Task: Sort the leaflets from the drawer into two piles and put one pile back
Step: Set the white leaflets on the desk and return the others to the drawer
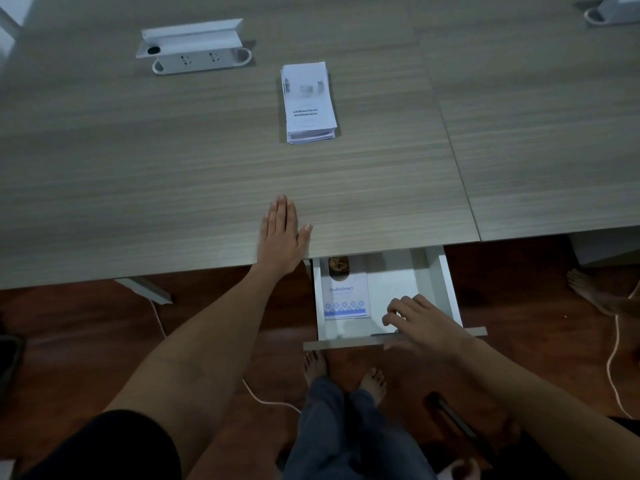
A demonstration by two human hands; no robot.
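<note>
A white drawer stands pulled out from under the wooden table. Inside it, on the left, lies a pile of leaflets with a blue pattern. A second pile of white leaflets with dark print rests on the table top, farther back. My left hand lies flat on the table near its front edge, fingers together, holding nothing. My right hand rests on the drawer's front panel, fingers curled over its top edge into the drawer.
A white socket box with a raised lid sits at the table's back left, another at the back right. A seam splits the table on the right. Below are my bare feet, white cables and another person's foot.
</note>
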